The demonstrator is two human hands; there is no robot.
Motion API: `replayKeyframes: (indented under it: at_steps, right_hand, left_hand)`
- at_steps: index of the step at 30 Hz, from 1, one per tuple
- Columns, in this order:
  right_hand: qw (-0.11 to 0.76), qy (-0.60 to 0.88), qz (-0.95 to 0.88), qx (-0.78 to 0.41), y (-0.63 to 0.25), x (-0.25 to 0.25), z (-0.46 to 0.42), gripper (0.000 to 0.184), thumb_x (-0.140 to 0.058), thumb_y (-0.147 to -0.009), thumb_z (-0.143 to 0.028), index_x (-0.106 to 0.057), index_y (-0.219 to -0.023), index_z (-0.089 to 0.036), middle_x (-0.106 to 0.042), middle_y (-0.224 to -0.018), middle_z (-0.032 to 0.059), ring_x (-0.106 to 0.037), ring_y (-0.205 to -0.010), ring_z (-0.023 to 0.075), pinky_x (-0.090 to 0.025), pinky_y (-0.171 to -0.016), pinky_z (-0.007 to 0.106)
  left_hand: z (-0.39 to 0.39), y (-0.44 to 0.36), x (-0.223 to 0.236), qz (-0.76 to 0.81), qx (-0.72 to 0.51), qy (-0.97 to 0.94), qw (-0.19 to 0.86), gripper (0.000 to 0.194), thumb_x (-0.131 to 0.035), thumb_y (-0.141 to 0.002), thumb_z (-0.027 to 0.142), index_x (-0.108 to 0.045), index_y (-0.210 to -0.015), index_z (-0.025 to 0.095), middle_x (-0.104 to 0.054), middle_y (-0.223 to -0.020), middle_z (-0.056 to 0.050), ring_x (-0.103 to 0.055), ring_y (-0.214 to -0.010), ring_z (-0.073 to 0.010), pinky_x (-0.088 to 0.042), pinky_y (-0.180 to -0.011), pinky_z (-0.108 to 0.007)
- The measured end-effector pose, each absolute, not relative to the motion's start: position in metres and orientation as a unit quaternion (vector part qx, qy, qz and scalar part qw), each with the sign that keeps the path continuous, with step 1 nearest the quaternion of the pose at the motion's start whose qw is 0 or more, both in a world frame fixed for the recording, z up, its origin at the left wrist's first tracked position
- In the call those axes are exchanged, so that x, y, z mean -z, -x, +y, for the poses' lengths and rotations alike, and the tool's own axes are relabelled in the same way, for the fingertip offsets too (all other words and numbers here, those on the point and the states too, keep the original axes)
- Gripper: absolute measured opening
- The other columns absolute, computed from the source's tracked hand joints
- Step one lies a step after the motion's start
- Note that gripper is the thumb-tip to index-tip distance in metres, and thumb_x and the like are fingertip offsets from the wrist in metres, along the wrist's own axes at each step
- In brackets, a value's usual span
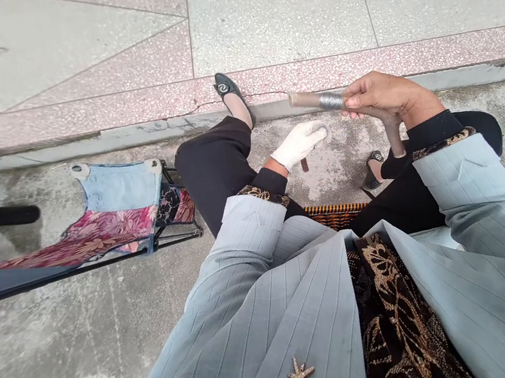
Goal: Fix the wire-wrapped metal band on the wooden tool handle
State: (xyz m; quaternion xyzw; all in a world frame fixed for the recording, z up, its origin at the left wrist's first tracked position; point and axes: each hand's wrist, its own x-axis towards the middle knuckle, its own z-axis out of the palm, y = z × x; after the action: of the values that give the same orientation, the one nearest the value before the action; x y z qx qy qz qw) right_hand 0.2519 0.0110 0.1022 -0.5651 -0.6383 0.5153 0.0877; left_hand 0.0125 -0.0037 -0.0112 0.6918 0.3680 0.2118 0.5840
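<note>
Right hand (378,93): bare, fingers pinched round bent stick (306,98), just beside silvery wire winding (331,101)
Left hand (298,145): white-gloved, fingers curled narrow; can't tell if gripping

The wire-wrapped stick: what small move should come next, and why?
Perhaps bring the gloved left hand closer to the wire winding: the right hand alone grips the stick, beside the winding, while the left is apart from it. What the left may hold is too blurred to tell.

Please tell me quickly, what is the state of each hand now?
Left hand: gloved, fingers partly curled; whether it holds anything cannot be told.
Right hand: closed, holding a wire-wrapped stick.
</note>
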Motion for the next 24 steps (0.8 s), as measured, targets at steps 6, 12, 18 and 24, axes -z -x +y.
replayKeyframes:
  at_steps: [6,12,18,24]
  right_hand:
    - [0.21,0.604,-0.595,-0.488,-0.239,-0.088,0.015,0.034,-0.077,-0.089,-0.052,-0.074,-0.089,-0.018,-0.075,-0.086,0.0089,-0.071,-0.084,0.0224,-0.058,-0.075,0.033]
    - [0.135,0.696,-0.62,-0.336,-0.245,-0.066,0.033,0.035,-0.064,-0.101,-0.044,-0.073,-0.109,-0.012,-0.074,-0.094,0.0128,-0.07,-0.091,0.0235,-0.056,-0.082,0.034]
    - [-0.116,0.685,-0.698,-0.176,-0.242,-0.053,0.039,0.033,-0.065,-0.099,-0.035,-0.077,-0.113,-0.008,-0.074,-0.117,0.0233,-0.066,-0.116,0.0378,-0.049,-0.099,0.042]
    - [-0.231,0.577,-0.738,-0.262,-0.243,-0.056,0.024,0.014,-0.077,-0.087,-0.027,-0.079,-0.087,-0.014,-0.074,-0.086,0.015,-0.07,-0.086,0.0301,-0.05,-0.081,0.041]
  left_hand:
    - [-0.002,-0.015,0.018,0.377,-0.159,-0.731,0.546,0.022,-0.054,-0.094,0.029,-0.065,-0.081,0.016,-0.06,-0.064,0.0,-0.052,-0.058,-0.012,-0.04,-0.06,-0.026]
    - [-0.009,-0.012,-0.003,0.348,-0.141,-0.701,0.606,0.019,-0.065,-0.092,0.031,-0.075,-0.086,0.017,-0.061,-0.061,-0.001,-0.054,-0.056,-0.0119,-0.044,-0.061,-0.028]
    - [-0.009,-0.005,-0.007,0.34,-0.174,-0.676,0.63,0.023,-0.063,-0.09,0.036,-0.073,-0.087,0.016,-0.059,-0.067,0.0,-0.05,-0.054,-0.0098,-0.042,-0.054,-0.025]
    - [-0.001,-0.001,0.003,0.409,-0.262,-0.684,0.543,0.027,-0.059,-0.088,0.038,-0.07,-0.092,0.014,-0.061,-0.073,0.0,-0.05,-0.061,-0.012,-0.04,-0.058,-0.026]
